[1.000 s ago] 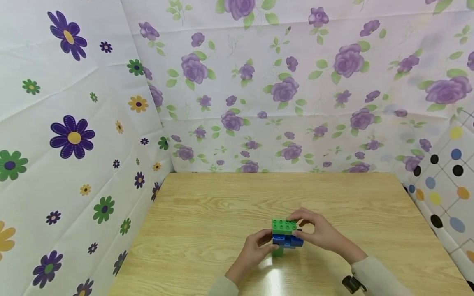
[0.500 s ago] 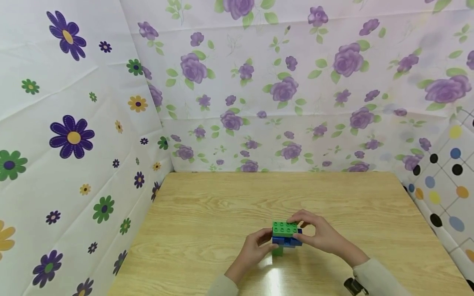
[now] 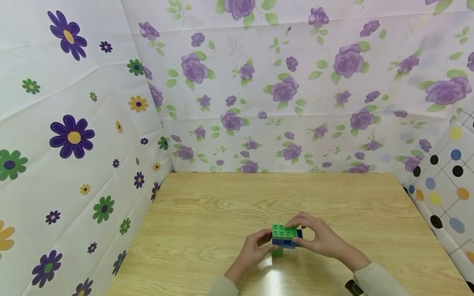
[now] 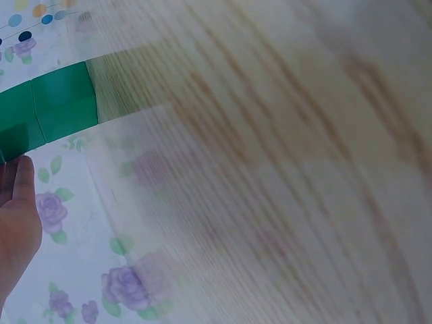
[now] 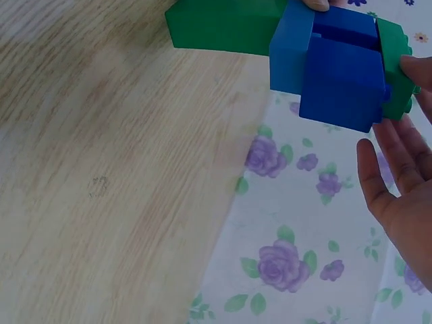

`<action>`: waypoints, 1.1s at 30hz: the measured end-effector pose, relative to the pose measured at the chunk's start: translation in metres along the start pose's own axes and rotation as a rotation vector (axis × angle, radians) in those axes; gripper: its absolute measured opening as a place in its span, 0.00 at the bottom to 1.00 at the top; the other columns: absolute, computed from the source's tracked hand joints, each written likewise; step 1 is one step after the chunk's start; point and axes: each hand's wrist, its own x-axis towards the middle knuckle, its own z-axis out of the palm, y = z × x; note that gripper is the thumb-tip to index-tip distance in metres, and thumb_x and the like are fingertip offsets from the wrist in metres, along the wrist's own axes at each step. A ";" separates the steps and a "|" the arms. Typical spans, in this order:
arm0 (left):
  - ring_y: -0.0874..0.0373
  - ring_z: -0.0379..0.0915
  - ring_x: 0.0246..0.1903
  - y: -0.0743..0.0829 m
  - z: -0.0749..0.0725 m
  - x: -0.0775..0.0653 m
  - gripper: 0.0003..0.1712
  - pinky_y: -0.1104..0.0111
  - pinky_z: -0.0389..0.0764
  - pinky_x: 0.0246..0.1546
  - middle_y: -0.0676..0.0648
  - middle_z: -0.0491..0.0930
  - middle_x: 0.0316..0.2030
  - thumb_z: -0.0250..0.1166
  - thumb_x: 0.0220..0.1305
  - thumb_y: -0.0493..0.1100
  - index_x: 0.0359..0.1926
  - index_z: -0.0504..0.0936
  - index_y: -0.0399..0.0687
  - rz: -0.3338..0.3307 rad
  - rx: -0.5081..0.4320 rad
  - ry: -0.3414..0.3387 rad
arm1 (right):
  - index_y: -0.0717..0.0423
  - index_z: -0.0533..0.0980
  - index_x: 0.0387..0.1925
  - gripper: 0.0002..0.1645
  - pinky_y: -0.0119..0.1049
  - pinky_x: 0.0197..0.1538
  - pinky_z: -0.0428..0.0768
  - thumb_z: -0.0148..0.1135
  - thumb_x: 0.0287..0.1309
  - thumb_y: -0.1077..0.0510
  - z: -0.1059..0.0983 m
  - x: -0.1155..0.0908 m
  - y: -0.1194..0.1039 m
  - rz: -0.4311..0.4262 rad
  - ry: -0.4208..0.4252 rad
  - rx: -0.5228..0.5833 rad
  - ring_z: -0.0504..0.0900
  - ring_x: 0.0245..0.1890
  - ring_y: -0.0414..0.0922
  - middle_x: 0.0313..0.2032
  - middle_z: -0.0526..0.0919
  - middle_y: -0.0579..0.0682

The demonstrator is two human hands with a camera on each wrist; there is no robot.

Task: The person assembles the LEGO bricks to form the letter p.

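Note:
A small tower of toy building bricks stands on the wooden table. Its green lower column (image 3: 277, 252) shows as stacked green bricks (image 4: 64, 101) in the left wrist view. Above that come a lighter blue brick (image 5: 290, 50) and two dark blue bricks (image 5: 341, 84) side by side. A studded green brick (image 3: 280, 231) lies across the top, flat against the dark blue ones. My right hand (image 3: 324, 238) pinches this top brick between thumb and fingers. From the left side, my left hand (image 3: 253, 250) grips the blue layer with thumb in front and fingers behind.
The wooden table (image 3: 207, 213) reaches back to a sheet printed with purple roses (image 3: 229, 82). A daisy-patterned sheet (image 3: 74, 176) borders the left side, and a dotted sheet (image 3: 440, 181) the right. A dark device (image 3: 353, 287) sits at the right wrist.
My right hand has lowered slightly with the green brick, and the gap between that brick and the dark blue ones has closed. The left hand has stayed in place.

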 end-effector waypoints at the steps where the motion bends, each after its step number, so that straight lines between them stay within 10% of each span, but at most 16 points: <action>1: 0.60 0.75 0.54 0.000 0.000 0.000 0.23 0.72 0.74 0.58 0.53 0.79 0.53 0.68 0.60 0.39 0.57 0.78 0.50 0.002 0.003 0.000 | 0.47 0.77 0.51 0.24 0.39 0.42 0.83 0.71 0.53 0.62 0.000 0.000 0.000 -0.016 -0.002 -0.014 0.77 0.46 0.43 0.48 0.78 0.45; 33: 0.58 0.74 0.56 0.002 0.001 -0.002 0.23 0.70 0.74 0.59 0.52 0.79 0.54 0.68 0.60 0.39 0.57 0.78 0.51 -0.010 0.025 0.009 | 0.50 0.80 0.45 0.24 0.37 0.41 0.82 0.74 0.44 0.69 0.013 -0.004 -0.028 -0.037 0.090 -0.324 0.77 0.43 0.40 0.45 0.77 0.42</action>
